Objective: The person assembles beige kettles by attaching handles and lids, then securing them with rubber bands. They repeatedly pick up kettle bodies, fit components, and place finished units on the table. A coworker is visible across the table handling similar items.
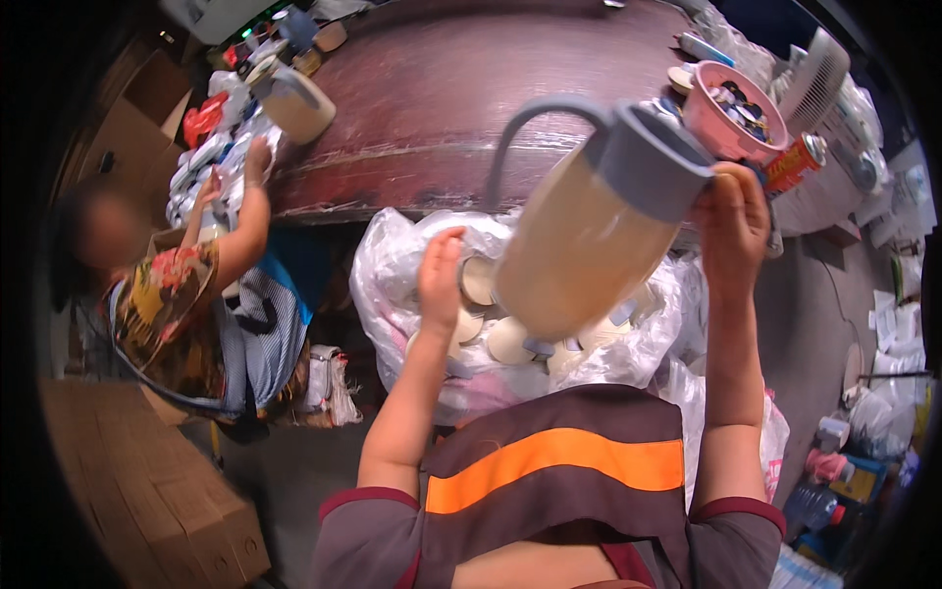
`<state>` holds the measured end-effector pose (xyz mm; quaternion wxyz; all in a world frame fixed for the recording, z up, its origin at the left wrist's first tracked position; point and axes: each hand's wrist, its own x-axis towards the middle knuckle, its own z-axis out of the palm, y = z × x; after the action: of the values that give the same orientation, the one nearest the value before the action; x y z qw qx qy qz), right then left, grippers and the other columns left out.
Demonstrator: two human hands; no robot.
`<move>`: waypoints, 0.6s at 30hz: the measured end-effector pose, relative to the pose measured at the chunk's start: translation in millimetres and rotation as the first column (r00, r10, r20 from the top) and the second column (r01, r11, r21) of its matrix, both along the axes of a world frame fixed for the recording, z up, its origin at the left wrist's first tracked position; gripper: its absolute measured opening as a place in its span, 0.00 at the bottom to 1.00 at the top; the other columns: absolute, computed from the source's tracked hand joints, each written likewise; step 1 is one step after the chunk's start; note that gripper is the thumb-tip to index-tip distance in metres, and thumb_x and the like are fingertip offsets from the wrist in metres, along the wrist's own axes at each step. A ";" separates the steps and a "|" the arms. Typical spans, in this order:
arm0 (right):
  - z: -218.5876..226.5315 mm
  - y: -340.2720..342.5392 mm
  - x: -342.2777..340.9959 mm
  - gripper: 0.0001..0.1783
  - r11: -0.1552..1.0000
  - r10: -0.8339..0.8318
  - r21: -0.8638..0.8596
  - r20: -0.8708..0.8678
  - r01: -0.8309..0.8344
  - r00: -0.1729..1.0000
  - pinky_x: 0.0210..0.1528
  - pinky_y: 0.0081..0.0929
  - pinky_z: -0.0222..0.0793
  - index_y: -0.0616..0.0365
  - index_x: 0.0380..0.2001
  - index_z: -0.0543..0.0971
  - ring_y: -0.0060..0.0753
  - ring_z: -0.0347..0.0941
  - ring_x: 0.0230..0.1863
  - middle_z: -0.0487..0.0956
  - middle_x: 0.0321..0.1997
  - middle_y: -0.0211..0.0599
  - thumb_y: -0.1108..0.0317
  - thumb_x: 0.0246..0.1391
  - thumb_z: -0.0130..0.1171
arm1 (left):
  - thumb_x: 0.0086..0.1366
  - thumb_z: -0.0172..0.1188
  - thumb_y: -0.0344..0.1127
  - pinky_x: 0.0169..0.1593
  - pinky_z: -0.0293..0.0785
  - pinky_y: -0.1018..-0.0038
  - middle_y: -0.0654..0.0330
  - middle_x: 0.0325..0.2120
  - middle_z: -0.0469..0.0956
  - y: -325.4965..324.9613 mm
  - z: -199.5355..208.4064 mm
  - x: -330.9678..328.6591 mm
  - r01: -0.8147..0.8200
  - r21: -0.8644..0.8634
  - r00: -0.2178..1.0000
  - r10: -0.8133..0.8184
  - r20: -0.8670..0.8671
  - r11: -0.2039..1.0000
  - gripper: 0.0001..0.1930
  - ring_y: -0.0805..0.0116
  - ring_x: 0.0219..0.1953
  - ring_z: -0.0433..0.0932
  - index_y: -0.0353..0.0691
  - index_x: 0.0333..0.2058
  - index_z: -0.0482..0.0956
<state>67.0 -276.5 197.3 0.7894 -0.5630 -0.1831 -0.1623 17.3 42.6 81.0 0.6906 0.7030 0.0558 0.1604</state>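
Just off the near edge of the dark red table (442,74), a beige vacuum jug (589,240) is held tilted in the air, its base lowered away from the tabletop. Its grey rim is pinched at the spout between thumb and fingers of the right hand (734,218); the full contact is hidden. The left hand (442,285) is held open, fingers extended, apart from the jug. Below, in front of the table, cream discs (508,341) are held in a clear plastic bag (378,255).

Little control over the long body is likely given by a spout pinch, so the base would best be steadied by the left palm, or the grey handle (549,103) taken on the table side.

The table's near edge should be passed with the base raised, and the bag's crumpled rim avoided. At the table's right end, the pink basin (710,135) and red can (793,165) could be knocked; at its left end, a second jug (294,106) is stood near a co-worker's hands (257,162). More room seems offered along its middle.
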 end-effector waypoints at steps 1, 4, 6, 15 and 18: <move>-6.5 3.7 -0.8 0.12 0.991 0.118 0.071 -0.109 -0.111 0.987 0.30 0.15 0.68 0.61 0.40 0.76 0.18 0.71 0.27 0.76 0.28 0.31 0.63 0.64 0.52 | 0.70 0.46 0.45 0.53 0.65 0.71 0.60 0.41 0.78 2.3 20.8 -0.7 0.071 -0.105 0.997 -0.071 0.006 0.992 0.20 0.68 0.47 0.74 0.38 0.49 0.75; -45.8 30.3 3.9 0.13 0.987 0.135 -0.032 -0.344 -0.155 0.929 0.29 0.18 0.69 0.61 0.37 0.78 0.18 0.71 0.26 0.77 0.27 0.30 0.60 0.62 0.56 | 0.71 0.43 0.48 0.50 0.68 0.73 0.56 0.36 0.78 10.2 67.9 -2.6 0.472 -0.517 0.848 -0.529 0.043 0.714 0.24 0.68 0.41 0.75 0.31 0.52 0.70; -61.5 45.0 5.2 0.13 0.955 0.196 -0.087 -0.536 -0.285 0.821 0.30 0.18 0.69 0.62 0.39 0.78 0.19 0.73 0.28 0.78 0.28 0.30 0.63 0.60 0.57 | 0.66 0.52 0.42 0.25 0.67 0.76 0.63 0.19 0.69 10.7 87.0 -10.9 0.454 -0.641 0.765 -0.640 -0.076 0.619 0.17 0.74 0.17 0.68 0.35 0.46 0.71; -80.0 6.9 -2.0 0.17 0.442 0.046 -0.755 -0.520 -0.484 0.853 0.42 0.31 0.72 0.63 0.36 0.80 0.36 0.78 0.36 0.81 0.32 0.41 0.58 0.53 0.59 | 0.63 0.58 0.35 0.12 0.54 0.85 0.72 0.10 0.58 16.3 96.3 -17.3 0.249 -0.437 0.880 -0.390 -0.270 0.864 0.10 0.84 0.08 0.54 0.34 0.36 0.72; -116.2 11.9 -38.4 0.18 0.179 0.050 -0.971 -0.154 -0.160 0.987 0.44 0.37 0.71 0.55 0.40 0.80 0.41 0.76 0.44 0.81 0.38 0.35 0.59 0.46 0.62 | 0.62 0.58 0.35 0.12 0.54 0.85 0.72 0.10 0.59 23.8 90.8 -16.4 0.261 -0.429 0.876 -0.399 -0.271 0.865 0.10 0.84 0.07 0.55 0.34 0.35 0.72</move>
<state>28.6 -264.6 81.2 0.2656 -0.9288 -0.2484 0.0708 0.8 66.4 171.8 0.8093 0.5720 0.0845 -0.1037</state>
